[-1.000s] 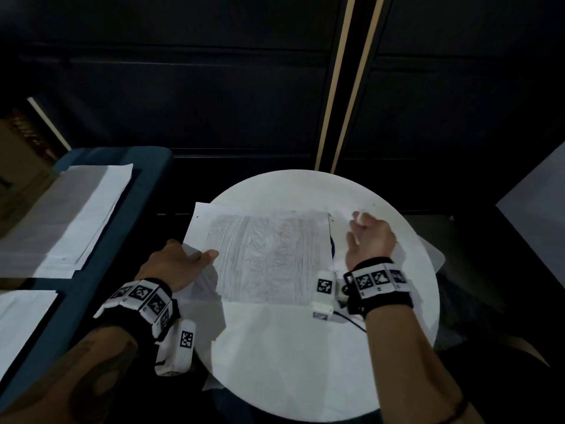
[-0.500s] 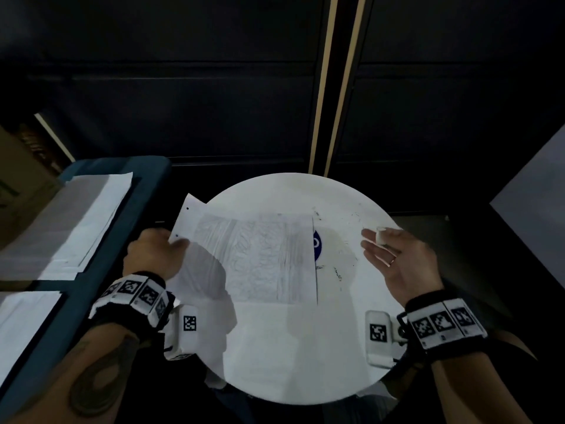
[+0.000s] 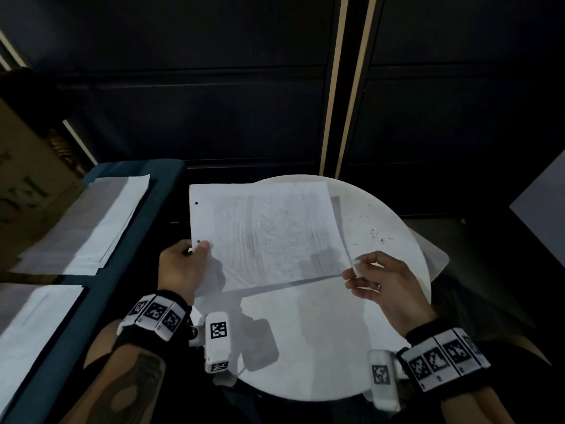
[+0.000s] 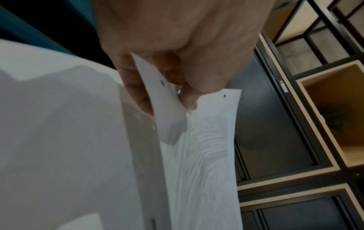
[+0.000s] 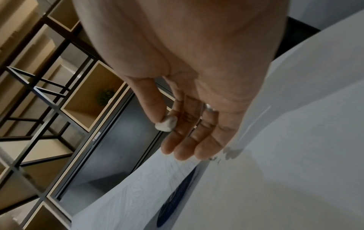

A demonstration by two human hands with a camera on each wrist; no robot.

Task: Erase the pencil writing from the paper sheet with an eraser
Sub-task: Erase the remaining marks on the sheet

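A white paper sheet (image 3: 269, 234) with faint grey pencil marks and punch holes is lifted and tilted above the round white table (image 3: 321, 338). My left hand (image 3: 183, 264) pinches its near left edge between thumb and fingers (image 4: 138, 87); the paper sheet (image 4: 197, 155) curls there. My right hand (image 3: 379, 283) hovers palm up by the sheet's near right corner. Its thumb presses a small white eraser (image 5: 165, 123) against the fingers (image 5: 183, 140), which stay fairly straight. The eraser (image 3: 356, 266) shows as a pale lump at the fingertips.
Eraser crumbs (image 3: 373, 231) lie on the table's far right. A teal bench (image 3: 107, 286) on the left carries stacks of paper (image 3: 88, 221), with a cardboard box (image 3: 21, 185) behind. Dark cabinets (image 3: 214, 87) stand beyond the table. Another sheet lies flat under the lifted one.
My left hand has raised the sheet off the table and tipped it up. My right hand left the sheet's edge, swung right and turned palm up, then came back near the corner.
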